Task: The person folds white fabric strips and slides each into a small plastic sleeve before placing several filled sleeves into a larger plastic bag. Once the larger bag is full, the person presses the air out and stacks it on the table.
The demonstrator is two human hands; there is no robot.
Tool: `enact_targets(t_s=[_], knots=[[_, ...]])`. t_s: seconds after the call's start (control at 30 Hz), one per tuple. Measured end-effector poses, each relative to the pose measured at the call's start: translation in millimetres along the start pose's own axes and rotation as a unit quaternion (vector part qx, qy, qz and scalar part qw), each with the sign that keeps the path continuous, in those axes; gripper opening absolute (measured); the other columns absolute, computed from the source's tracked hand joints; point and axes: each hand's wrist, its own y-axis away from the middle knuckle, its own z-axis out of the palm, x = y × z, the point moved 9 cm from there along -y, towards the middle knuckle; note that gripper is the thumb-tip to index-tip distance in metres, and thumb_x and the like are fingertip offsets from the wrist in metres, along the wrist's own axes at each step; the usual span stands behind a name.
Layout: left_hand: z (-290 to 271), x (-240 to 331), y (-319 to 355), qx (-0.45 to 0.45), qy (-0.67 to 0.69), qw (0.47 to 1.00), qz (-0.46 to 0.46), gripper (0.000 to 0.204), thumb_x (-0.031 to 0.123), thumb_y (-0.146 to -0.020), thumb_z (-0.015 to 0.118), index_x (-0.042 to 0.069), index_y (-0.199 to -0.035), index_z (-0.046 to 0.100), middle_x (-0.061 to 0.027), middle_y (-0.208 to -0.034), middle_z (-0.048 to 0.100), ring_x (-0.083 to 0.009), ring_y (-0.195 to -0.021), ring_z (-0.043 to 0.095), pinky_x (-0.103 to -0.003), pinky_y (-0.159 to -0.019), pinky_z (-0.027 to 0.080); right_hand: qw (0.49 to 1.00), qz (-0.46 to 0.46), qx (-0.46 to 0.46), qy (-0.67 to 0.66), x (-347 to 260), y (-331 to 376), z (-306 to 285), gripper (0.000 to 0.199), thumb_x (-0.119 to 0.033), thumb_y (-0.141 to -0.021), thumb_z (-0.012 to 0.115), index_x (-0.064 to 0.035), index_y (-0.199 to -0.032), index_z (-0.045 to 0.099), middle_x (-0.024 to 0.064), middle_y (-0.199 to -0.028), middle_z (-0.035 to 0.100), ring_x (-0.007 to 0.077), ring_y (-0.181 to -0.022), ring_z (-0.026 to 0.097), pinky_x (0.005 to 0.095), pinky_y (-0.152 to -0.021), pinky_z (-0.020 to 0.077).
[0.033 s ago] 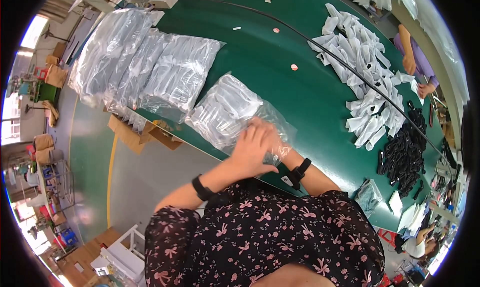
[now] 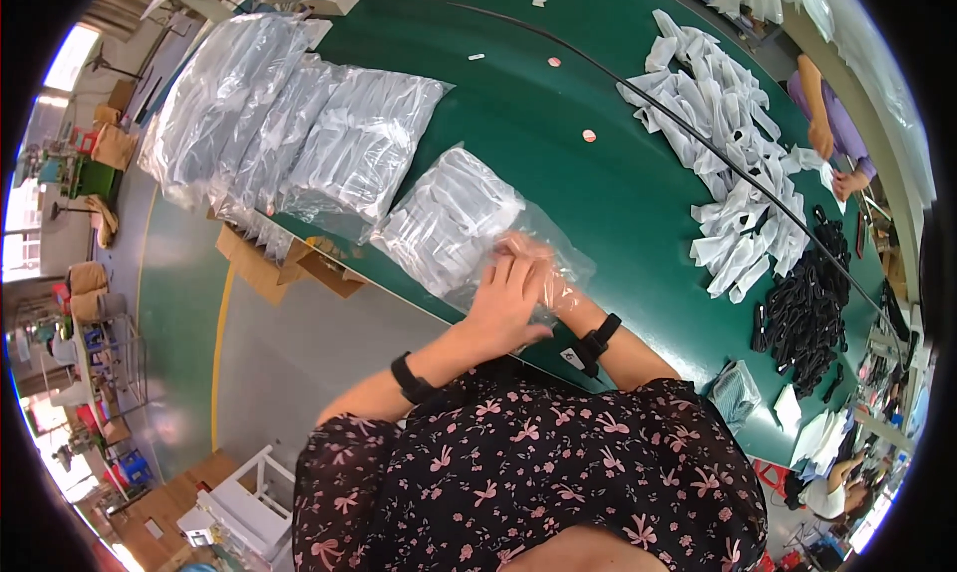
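Glossy film on matt green

We note clear, crinkled plastic bag [image 2: 469, 223] on the smooth matt table [image 2: 598, 203]; beyond it, white papery packets [image 2: 718, 124]; below its edge, rough brown cardboard [image 2: 289, 263].

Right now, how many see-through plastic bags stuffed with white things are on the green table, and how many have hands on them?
Clear plastic bags of white items with no hands on them, in the far-left row: 3
Clear plastic bag of white items under both hands: 1
Total: 4
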Motion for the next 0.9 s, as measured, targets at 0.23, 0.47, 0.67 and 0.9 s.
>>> enact_targets(t_s=[0.23,0.47,0.67,0.9], knots=[[-2,-25,25,0.089,0.100,0.989,-0.069,0.027,0.009,-0.084,0.060,0.000,-0.110,0.055,-0.0190,-0.104,0.058,-0.0349,-0.094,0.057,-0.040,-0.087,0.045,0.989,-0.108,-0.098,0.000,-50,-31,-7,0.025,-0.023,-0.088,0.059,-0.0070,-0.107,0.062,0.0124,-0.082,0.064,0.0310,-0.079,0.065,0.0384,-0.067,0.0522],[-32,-120,52,0.234,0.086,0.934,-0.255,0.042,0.007,-0.084,0.061,0.002,-0.124,0.051,-0.0200,-0.118,0.053,-0.0352,-0.107,0.053,-0.042,-0.094,0.042,0.987,-0.034,-0.021,0.159,-34,-39,7,0.027,-0.015,-0.089,0.057,-0.0108,-0.115,0.064,0.0122,-0.072,0.063,0.0333,-0.070,0.065,0.0404,-0.060,0.0518],[-37,-54,28,0.151,-0.019,0.970,-0.191,0.049,0.010,-0.080,0.067,0.002,-0.126,0.050,-0.0199,-0.123,0.051,-0.0358,-0.110,0.051,-0.043,-0.097,0.040,0.994,-0.069,0.067,-0.058,-31,-30,-12,0.023,-0.012,-0.086,0.059,-0.0092,-0.108,0.065,0.0117,-0.076,0.066,0.0321,-0.071,0.066,0.0401,-0.059,0.0521],[16,-73,59,0.028,-0.012,0.984,-0.177,0.063,0.016,-0.075,0.075,0.001,-0.129,0.046,-0.0199,-0.126,0.048,-0.0377,-0.112,0.049,-0.044,-0.096,0.040,0.980,-0.136,-0.025,0.144,-42,-41,1,0.036,-0.010,-0.082,0.060,-0.0086,-0.118,0.061,0.0119,-0.094,0.070,0.0293,-0.080,0.068,0.0373,-0.065,0.0547]])
